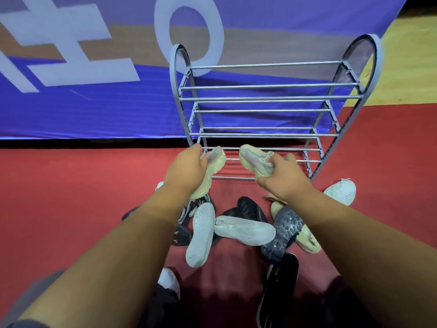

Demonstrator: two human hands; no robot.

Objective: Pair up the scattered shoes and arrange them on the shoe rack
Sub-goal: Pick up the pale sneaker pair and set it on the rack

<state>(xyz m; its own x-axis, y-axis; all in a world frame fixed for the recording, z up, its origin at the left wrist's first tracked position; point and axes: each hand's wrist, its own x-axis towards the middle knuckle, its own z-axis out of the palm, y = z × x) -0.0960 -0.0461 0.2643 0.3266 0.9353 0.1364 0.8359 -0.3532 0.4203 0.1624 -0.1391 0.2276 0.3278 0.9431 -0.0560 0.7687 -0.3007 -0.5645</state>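
Observation:
A grey metal shoe rack (267, 99) with several tiers of bare rods stands in front of me on the red floor. My left hand (186, 169) grips a cream-yellow sneaker (214, 165), toe pointing toward the rack's lowest rods. A matching cream sneaker (254, 159) is held in my right hand (283, 178) just over the same rods. Below my hands lies a heap of loose shoes: two white sneakers (201, 233) (246, 229), a grey clog (282, 233), black shoes (251, 208) and another cream shoe (307, 240).
A blue banner (94, 107) with white lettering rises behind the rack. A white-and-mint sneaker (341, 191) lies right of the rack's foot. A black shoe with a green mark (280, 287) and a white shoe (169, 280) rest near my knees.

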